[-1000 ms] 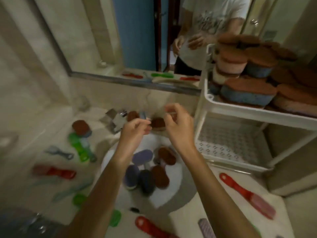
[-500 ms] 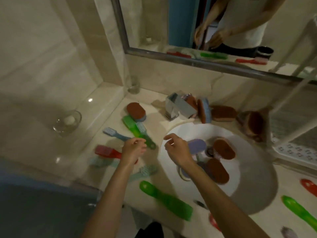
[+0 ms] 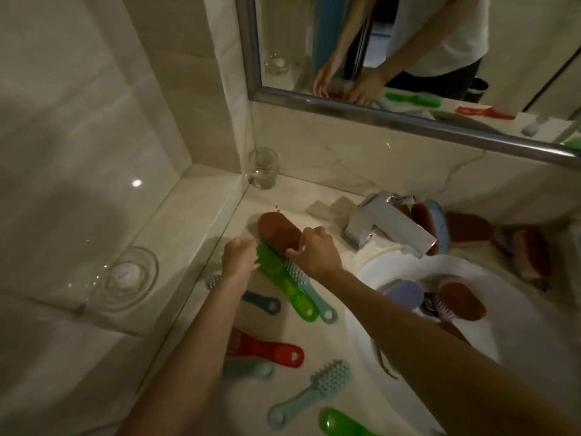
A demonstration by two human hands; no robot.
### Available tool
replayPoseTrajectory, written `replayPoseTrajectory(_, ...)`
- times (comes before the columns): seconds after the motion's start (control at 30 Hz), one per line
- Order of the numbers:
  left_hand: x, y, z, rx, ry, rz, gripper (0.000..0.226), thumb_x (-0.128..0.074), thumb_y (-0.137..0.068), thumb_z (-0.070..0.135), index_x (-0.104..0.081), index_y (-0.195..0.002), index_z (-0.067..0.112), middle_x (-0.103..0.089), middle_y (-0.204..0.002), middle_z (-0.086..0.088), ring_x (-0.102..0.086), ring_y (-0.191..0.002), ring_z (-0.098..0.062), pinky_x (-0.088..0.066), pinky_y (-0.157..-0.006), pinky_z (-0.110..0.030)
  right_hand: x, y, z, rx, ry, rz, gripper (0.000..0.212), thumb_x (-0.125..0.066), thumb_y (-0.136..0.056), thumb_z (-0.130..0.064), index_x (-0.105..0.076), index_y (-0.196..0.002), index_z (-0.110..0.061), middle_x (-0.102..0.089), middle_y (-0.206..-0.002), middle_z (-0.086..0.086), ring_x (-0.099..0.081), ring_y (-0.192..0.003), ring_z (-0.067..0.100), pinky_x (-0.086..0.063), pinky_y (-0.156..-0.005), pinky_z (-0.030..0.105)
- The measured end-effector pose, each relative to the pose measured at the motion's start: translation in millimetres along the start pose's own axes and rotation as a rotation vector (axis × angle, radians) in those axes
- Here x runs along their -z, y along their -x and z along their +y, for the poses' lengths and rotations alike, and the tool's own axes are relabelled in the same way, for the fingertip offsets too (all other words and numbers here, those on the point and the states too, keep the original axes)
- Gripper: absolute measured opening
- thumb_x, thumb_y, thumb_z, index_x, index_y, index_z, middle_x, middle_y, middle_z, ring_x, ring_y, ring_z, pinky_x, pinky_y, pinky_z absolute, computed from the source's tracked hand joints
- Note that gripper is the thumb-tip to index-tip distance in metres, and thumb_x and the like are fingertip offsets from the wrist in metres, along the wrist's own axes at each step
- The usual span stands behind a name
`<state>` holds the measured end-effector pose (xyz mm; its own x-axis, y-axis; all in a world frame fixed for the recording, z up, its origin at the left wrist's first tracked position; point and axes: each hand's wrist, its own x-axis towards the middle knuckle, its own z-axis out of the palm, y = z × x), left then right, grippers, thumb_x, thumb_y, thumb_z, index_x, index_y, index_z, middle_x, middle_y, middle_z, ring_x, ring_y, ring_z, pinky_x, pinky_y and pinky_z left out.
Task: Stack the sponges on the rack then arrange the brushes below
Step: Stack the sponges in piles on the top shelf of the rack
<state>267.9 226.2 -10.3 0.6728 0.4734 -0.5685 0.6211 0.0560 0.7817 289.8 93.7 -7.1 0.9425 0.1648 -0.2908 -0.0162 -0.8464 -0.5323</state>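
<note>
marble table (image 3: pixel 201 247) in a tiled corner, mirror (image 3: pixel 408 42) above, faucet (image 3: pixel 386 228) over a white sink (image 3: pixel 364 278). both hands meet at the back left of the table. left hand (image 3: pixel 239 258) is curled around the head of a green brush (image 3: pixel 283 280); right hand (image 3: pixel 317 251) pinches the near end of a brown sponge (image 3: pixel 275 229) lying flat just behind that brush. a teal brush (image 3: pixel 309 291) lies alongside the green one, touching. red brush (image 3: pixel 267 349) and another teal brush (image 3: pixel 314 390) sit nearer the camera. more sponges in the sink and behind the faucet. rack out of view.
</note>
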Motion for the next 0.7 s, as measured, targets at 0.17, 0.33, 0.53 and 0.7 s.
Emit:
replayPoseTrajectory(0.17, 1.2, -25.9, -15.2, 0.087, 0.089, -0.029, 0.028, -0.042, -0.097, 0.014, -0.051, -0.121, 0.001, -0.057, -0.105, -0.012, -0.055, -0.095, -0.021, -0.045, -0.082, -0.028, -28.2, -26.6, -9.1, -0.013, 0.117, 0.000, 0.050, -0.062, -0.084, -0.037, -0.047, -0.124, -0.011, -0.035, -0.137, 0.013, -0.035, -0.125, 0.030, -0.039, -0.098, 0.040)
replayPoseTrajectory(0.33, -1.6, -34.8, -14.1, 0.068, 0.114, -0.025, 0.027, -0.044, -0.096, 0.012, -0.053, -0.120, 0.002, -0.057, -0.103, -0.011, -0.056, -0.095, -0.021, -0.047, -0.081, -0.028, -34.2, -44.0, -6.7, 0.038, 0.239, -0.003, 0.046, -0.061, -0.085, -0.033, -0.047, -0.123, -0.012, -0.046, -0.125, 0.012, -0.047, -0.111, 0.028, -0.042, -0.092, 0.038)
replayPoseTrajectory(0.53, 9.1, -23.3, -4.5, -0.012, 0.145, -0.050, 0.032, -0.057, -0.091, 0.018, -0.051, -0.120, 0.008, -0.059, -0.121, -0.011, -0.058, -0.100, -0.019, -0.051, -0.073, -0.024, -24.1, -31.0, -10.6, 0.090, -0.014, 0.175, 0.029, -0.067, -0.080, -0.027, -0.051, -0.097, -0.010, -0.046, -0.117, 0.008, -0.048, -0.100, 0.023, -0.045, -0.083, 0.032)
replayPoseTrajectory(0.7, 4.5, 15.1, 17.4, -0.098, 0.221, -0.196, 0.057, -0.069, -0.081, 0.029, -0.043, -0.130, 0.014, -0.059, -0.118, -0.002, -0.059, -0.103, -0.017, -0.050, -0.086, -0.032, -13.2, 16.9, 4.3, 0.294, -0.179, 0.289, 0.029, -0.075, -0.073, -0.021, -0.054, -0.083, -0.004, -0.051, -0.106, 0.006, -0.047, -0.079, 0.014, -0.033, -0.063, 0.013)
